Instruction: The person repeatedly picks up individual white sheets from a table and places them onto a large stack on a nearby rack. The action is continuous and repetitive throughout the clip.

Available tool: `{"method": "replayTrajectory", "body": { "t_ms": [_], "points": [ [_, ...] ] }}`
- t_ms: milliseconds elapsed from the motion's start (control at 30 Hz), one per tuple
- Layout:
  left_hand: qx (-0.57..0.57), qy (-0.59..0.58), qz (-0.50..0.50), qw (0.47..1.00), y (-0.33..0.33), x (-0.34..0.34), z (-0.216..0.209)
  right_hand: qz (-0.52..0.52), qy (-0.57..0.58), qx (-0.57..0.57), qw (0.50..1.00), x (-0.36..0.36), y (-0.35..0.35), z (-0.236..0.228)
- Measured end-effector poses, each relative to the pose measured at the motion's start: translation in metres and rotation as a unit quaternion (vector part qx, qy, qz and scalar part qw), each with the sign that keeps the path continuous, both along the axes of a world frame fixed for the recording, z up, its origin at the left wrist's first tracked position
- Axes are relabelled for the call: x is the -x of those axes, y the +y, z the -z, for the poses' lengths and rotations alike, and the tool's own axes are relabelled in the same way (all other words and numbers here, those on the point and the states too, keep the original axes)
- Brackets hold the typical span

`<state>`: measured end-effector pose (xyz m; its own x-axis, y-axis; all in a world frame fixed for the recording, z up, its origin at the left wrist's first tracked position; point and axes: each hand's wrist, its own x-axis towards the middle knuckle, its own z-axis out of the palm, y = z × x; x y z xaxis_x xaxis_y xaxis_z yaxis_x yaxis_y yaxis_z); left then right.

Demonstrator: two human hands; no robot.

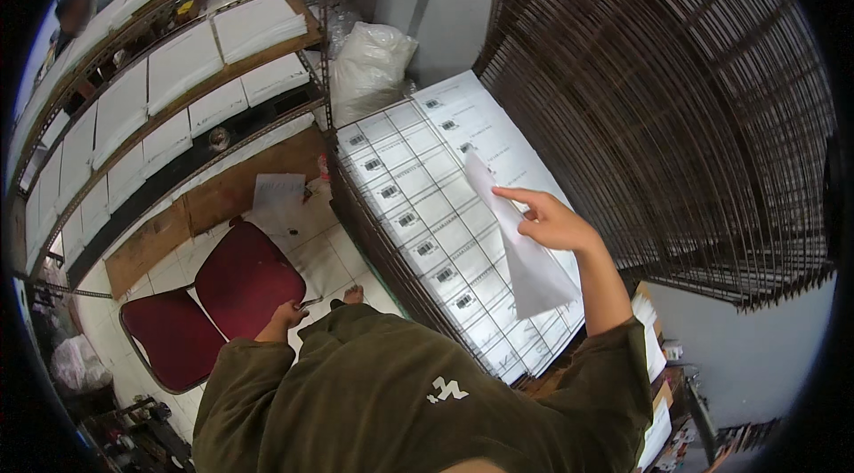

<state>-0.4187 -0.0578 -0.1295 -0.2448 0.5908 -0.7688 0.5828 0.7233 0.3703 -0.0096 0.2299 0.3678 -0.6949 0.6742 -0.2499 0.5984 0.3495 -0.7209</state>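
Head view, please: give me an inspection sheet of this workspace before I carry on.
Surface: dark metal wire rack, with its upper trays raised at the right.
Job's things: white rectangular printed sheets lie below the raised trays; a curled white paper sheet is held over them.
Clutter: bulging whitish plastic bag beside the shelving.
Grippers: bare right hand grips the curled sheet; bare left hand is near the chair, fingers curled, possibly on something thin, too small to identify.
Cables: nothing seen clearly.
Surroundings: metal-framed shelving with white paper stacks at upper left; dark red padded chair; white tiled floor.
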Motion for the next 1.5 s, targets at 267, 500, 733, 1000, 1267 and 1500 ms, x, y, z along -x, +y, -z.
{"method": "replayTrajectory", "body": {
  "t_ms": [267, 500, 733, 1000, 1267, 1500],
  "points": [
    [-0.013, -0.013, -0.097, 0.995, 0.002, 0.045, 0.020, -0.027, 0.074, -0.127, 0.989, 0.145, 0.111, -0.017],
    [-0.066, -0.047, -0.119, 0.990, 0.043, 0.044, -0.015, 0.304, 0.247, -0.139, 0.910, 0.116, 0.188, 0.125],
    [-0.010, 0.001, -0.064, 0.998, 0.027, 0.077, -0.048, 0.461, 0.333, 0.032, 0.822, 0.096, 0.158, 0.324],
    [0.009, 0.015, -0.108, 0.994, -0.015, 0.129, -0.042, 0.536, 0.273, 0.101, 0.792, 0.098, 0.116, 0.399],
    [-0.036, 0.015, -0.065, 0.997, 0.017, 0.109, -0.058, 0.529, 0.257, -0.020, 0.809, 0.075, 0.107, 0.433],
    [0.007, 0.007, -0.036, 0.999, 0.055, 0.091, -0.089, 0.526, 0.218, -0.045, 0.821, 0.065, 0.104, 0.436]
  ]
}}
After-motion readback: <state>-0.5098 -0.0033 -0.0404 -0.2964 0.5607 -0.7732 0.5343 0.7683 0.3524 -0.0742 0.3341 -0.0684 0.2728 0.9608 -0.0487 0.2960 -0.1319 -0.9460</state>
